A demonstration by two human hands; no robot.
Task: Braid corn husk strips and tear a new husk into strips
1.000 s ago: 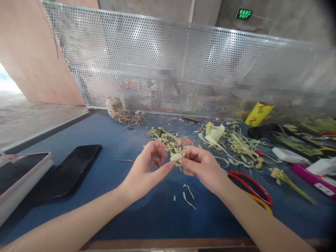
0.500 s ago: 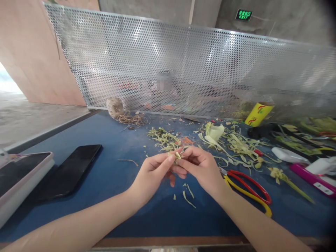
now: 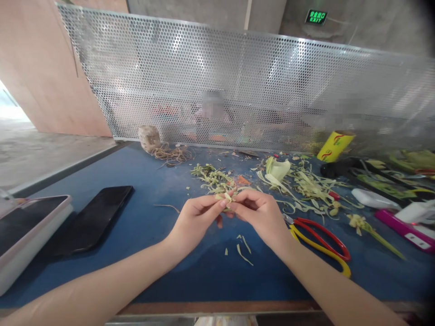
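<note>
Above the blue table [image 3: 142,181], my left hand [image 3: 195,222] and my right hand [image 3: 261,215] meet fingertip to fingertip. Together they pinch a small pale green bundle of leaf strips [image 3: 224,197]. Both hands have their fingers curled closed around it. A few cut leaf scraps [image 3: 243,249] lie on the table just below the hands. Red and yellow scissors [image 3: 322,244] rest right beside my right wrist.
A black phone [image 3: 91,219] and a tablet in a pale case [image 3: 23,231] lie at the left. Heaps of green leaf strips [image 3: 306,185], a twine ball [image 3: 149,138], a yellow can [image 3: 335,147] and tools fill the back and right. A perforated metal screen [image 3: 238,86] stands behind, with a person beyond it.
My left hand has closed from open fingers into a pinch on the leaf bundle. Both hands have drawn together and stay joined on it.
</note>
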